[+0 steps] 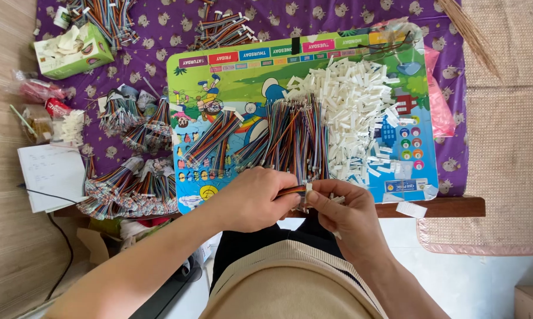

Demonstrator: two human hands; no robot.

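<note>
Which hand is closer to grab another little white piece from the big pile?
Probably the right hand. It sits just below the heap of small white plastic connectors, while the left hand grips the striped, multicoloured ribbon cable farther away.

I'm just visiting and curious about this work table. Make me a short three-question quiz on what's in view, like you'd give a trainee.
1. True or false: the left hand and the right hand meet on one multicoloured wire bundle.
2. What lies heaped on the right part of the colourful board?
A. small white connector pieces
B. metal screws
C. buttons
3. What stands at the top left of the purple cloth?

Key:
1. True; the left hand grips the wires, and the right hand's fingertips are at their end.
2. A, the pile of white connector pieces.
3. A green tissue box.
</note>
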